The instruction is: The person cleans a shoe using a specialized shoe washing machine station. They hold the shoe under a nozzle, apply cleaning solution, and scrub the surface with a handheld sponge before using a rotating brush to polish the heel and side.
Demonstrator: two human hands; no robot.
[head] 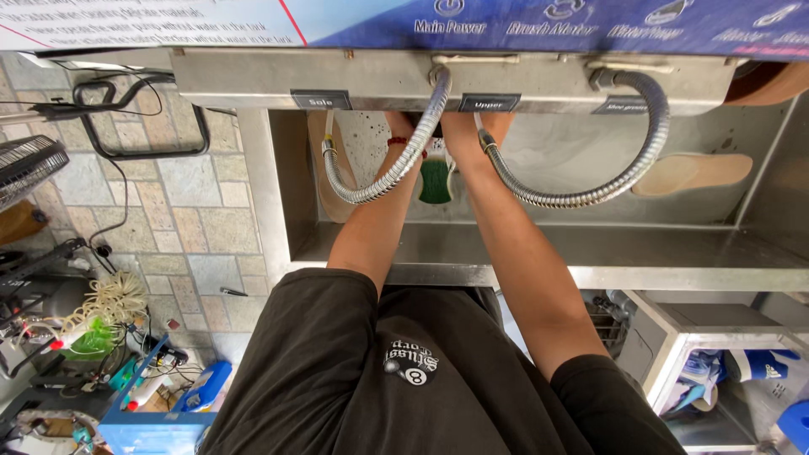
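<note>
— What's in hand?

— A green-and-white shoe (436, 181), down in the steel basin (548, 253) under the machine's front panel (455, 80). I see my left hand (403, 126) and right hand (472, 131) both reaching up to it.

— Fingers?

— I can't tell; the panel hides them past the wrists.

— Around that?

— Two ribbed metal hoses (581, 198) loop across my forearms. A tan insole (691, 173) lies well to the right, another (324, 168) leans at the left wall.
</note>
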